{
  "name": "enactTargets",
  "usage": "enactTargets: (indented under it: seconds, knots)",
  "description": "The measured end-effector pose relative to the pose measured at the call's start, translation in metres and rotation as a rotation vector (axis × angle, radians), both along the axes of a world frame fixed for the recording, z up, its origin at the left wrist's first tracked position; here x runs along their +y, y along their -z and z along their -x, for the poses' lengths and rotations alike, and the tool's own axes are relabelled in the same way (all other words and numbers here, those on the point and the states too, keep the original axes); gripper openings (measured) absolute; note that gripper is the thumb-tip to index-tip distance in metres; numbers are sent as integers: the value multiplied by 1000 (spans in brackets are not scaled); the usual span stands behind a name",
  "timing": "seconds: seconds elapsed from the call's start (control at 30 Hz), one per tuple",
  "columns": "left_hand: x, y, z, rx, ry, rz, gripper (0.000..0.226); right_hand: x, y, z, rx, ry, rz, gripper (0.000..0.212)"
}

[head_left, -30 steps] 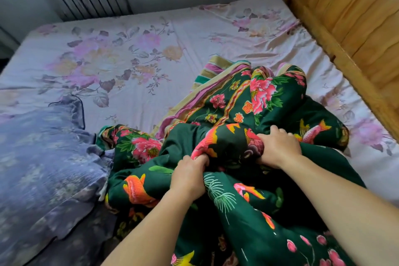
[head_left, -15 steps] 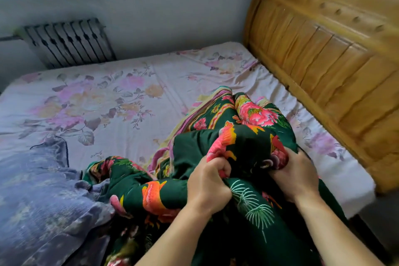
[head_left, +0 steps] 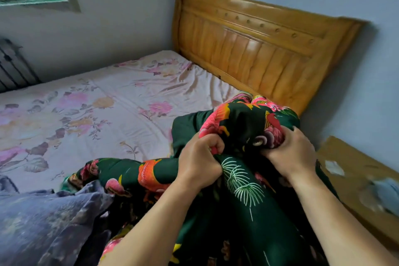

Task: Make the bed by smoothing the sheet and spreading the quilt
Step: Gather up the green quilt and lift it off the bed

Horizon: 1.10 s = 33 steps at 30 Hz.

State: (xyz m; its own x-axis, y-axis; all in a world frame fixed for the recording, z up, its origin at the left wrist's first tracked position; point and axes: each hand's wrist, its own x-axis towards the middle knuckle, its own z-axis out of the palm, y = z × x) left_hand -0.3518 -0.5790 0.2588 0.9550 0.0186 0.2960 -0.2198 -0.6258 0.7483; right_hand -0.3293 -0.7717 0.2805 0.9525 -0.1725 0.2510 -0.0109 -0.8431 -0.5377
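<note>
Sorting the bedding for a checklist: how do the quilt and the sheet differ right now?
The quilt is dark green with bright pink and orange motifs; the sheet is pale pink with faded flowers. The quilt is bunched in a heap, while the sheet lies spread on the mattress, wrinkled near the headboard. The left hand and right hand both grip the quilt; neither touches the sheet. Both are floral.

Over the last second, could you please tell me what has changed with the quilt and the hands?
Both hands, left hand and right hand, have lifted the bunched quilt up off the sheet, toward the headboard. Each grip stays clenched on the same folds; nothing was let go. The purple pillow stays put.
</note>
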Motion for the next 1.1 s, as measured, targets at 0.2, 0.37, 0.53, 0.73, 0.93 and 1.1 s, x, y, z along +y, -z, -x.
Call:
enactTargets:
  seconds: [0.2, 0.37, 0.53, 0.73, 0.93, 1.1]
  knots:
    - [-11, -18, 62, 12, 181, 12, 32, -23, -11, 86, -11, 85, -70, 29]
    - [-40, -12, 98, 25, 270, -47, 40, -52, 4, 134, 23, 121, -120, 27]
    - [-67, -2, 131, 51, 295, -111, 39, -83, 34, 177, 74, 144, -199, 30]
    - [-93, -3, 176, 39, 332, -135, 32, -109, 46, 223, 53, 198, -232, 34]
    - [-96, -13, 197, -4, 428, -135, 35, -112, 29, 258, -17, 283, -239, 32]
    - [-92, -21, 209, -24, 543, -102, 35, -98, 15, 293, -52, 421, -270, 41]
